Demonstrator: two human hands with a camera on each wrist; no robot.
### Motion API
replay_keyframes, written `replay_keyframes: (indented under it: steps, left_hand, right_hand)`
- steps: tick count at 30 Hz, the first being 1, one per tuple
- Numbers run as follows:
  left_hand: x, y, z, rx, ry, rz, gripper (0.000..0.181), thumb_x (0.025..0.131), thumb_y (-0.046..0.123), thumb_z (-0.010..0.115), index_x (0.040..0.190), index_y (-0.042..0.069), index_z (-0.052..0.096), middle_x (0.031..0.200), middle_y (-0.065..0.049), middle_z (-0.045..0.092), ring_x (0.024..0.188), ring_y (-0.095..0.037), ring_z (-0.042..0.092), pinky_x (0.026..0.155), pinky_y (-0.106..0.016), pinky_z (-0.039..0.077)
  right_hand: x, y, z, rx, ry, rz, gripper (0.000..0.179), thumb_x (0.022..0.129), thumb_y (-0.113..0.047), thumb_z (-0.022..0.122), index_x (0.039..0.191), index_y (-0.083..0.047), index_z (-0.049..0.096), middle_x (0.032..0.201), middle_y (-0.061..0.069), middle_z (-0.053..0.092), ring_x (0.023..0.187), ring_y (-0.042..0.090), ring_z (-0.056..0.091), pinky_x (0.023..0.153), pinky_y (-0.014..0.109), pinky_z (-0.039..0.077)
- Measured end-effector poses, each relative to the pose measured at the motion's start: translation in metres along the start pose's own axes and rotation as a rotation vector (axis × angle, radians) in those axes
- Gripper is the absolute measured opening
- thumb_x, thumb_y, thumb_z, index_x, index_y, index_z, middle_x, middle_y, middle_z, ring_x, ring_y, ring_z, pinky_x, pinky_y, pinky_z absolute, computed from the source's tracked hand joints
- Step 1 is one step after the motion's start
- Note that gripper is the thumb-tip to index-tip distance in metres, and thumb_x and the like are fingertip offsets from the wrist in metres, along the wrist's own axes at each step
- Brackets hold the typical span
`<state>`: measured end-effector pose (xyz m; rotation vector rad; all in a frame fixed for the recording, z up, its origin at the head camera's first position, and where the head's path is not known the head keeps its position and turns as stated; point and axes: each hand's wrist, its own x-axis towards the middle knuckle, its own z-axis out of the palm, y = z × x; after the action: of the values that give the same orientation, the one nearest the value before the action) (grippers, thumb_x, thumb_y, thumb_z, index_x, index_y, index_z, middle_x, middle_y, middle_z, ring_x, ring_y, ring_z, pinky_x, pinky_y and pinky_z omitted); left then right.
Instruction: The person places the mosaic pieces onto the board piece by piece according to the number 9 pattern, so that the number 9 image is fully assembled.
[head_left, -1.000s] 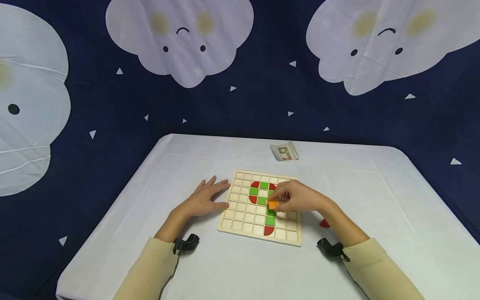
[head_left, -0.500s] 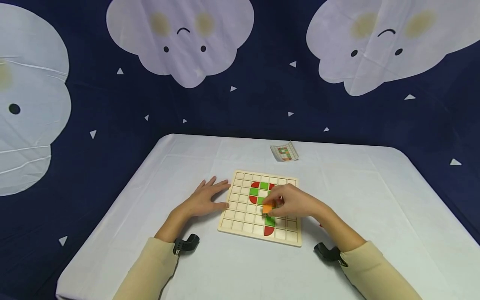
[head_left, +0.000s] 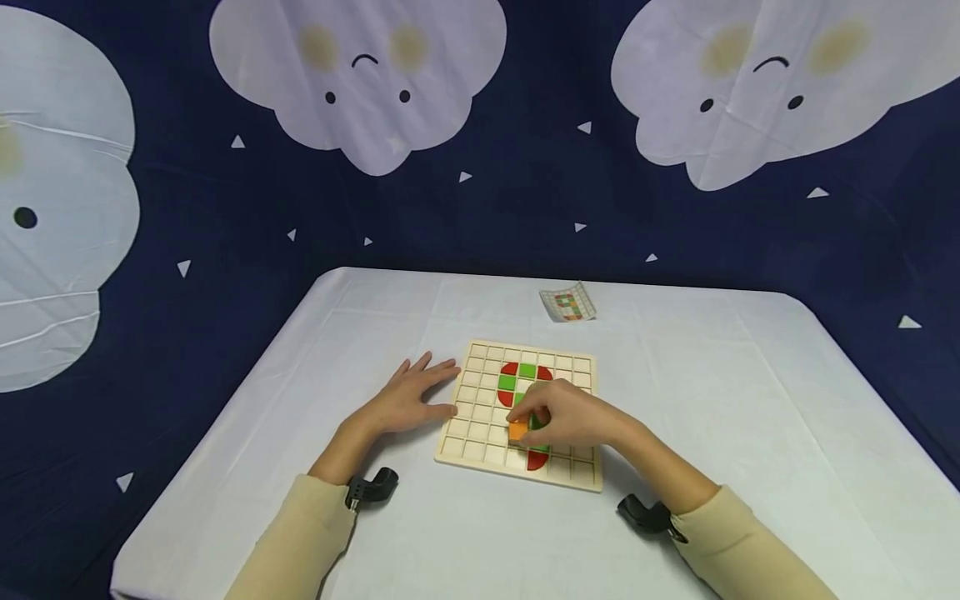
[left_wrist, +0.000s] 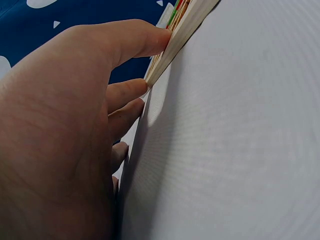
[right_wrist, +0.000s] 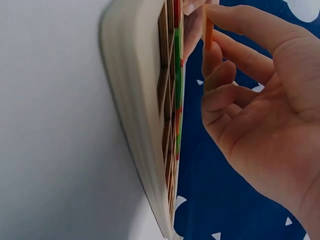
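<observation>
While the right hand pinches an orange tile in its grip just above the board, near the green and red tiles already seated, the left hand lies flat on the counter, fingertips touching the board's left edge, seemingly to steady it. Empty cells lie left of the tile; a card sits far off.

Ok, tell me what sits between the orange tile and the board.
Nothing: the right wrist view shows a bare gap between the orange tile and the board.
</observation>
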<state>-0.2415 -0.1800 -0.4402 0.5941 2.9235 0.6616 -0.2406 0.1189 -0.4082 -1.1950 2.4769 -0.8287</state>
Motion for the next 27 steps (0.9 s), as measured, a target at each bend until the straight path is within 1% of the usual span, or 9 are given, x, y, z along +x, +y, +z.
replay_keyframes:
  steps: [5, 11, 15, 19, 27]
  left_hand:
    - [-0.0003, 0.0003, -0.0004, -0.001, -0.003, -0.001, 0.071, 0.085, 0.052, 0.063, 0.146, 0.022, 0.043, 0.153, 0.005, 0.032, 0.145, -0.026, 0.009, 0.115, -0.049, 0.000]
    - [0.0001, -0.0010, -0.0001, -0.008, -0.001, 0.007, 0.071, 0.085, 0.051, 0.063, 0.146, 0.021, 0.044, 0.153, 0.004, 0.033, 0.145, -0.027, 0.010, 0.115, -0.049, 0.000]
    - [0.0005, -0.0023, 0.0002, -0.010, -0.001, 0.008, 0.071, 0.085, 0.052, 0.063, 0.146, 0.021, 0.044, 0.153, 0.003, 0.033, 0.145, -0.028, 0.010, 0.115, -0.049, 0.000]
    - [0.0010, -0.0023, 0.0001, -0.010, -0.001, 0.010, 0.071, 0.085, 0.052, 0.063, 0.146, 0.021, 0.044, 0.153, 0.003, 0.033, 0.145, -0.028, 0.010, 0.115, -0.050, 0.000]
    - [0.0004, -0.0014, 0.0001, -0.017, 0.007, 0.012, 0.071, 0.085, 0.051, 0.064, 0.145, 0.021, 0.045, 0.152, 0.002, 0.034, 0.145, -0.029, 0.010, 0.115, -0.050, 0.000]
  right_hand:
    - [0.0001, -0.0020, 0.0039, 0.012, -0.037, -0.003, 0.027, 0.079, -0.030, 0.080, 0.105, -0.024, 0.075, 0.084, -0.011, 0.063, 0.071, 0.009, 0.053, 0.062, 0.027, 0.047]
    - [-0.0002, -0.0061, 0.0074, -0.011, -0.078, -0.030, 0.026, 0.078, -0.027, 0.079, 0.104, -0.023, 0.075, 0.088, -0.014, 0.063, 0.074, 0.009, 0.054, 0.061, 0.025, 0.048]
    - [-0.0006, -0.0093, 0.0092, -0.017, -0.109, -0.047, 0.027, 0.077, -0.026, 0.079, 0.104, -0.023, 0.075, 0.088, -0.014, 0.062, 0.077, 0.009, 0.056, 0.064, 0.024, 0.050]
    - [-0.0015, -0.0094, 0.0102, -0.020, -0.118, -0.078, 0.027, 0.077, -0.027, 0.078, 0.104, -0.023, 0.074, 0.089, -0.013, 0.062, 0.079, 0.010, 0.056, 0.067, 0.025, 0.050]
    - [-0.0011, -0.0083, 0.0106, -0.009, -0.135, -0.128, 0.027, 0.078, -0.024, 0.079, 0.105, -0.019, 0.073, 0.085, -0.011, 0.063, 0.076, 0.011, 0.056, 0.065, 0.023, 0.049]
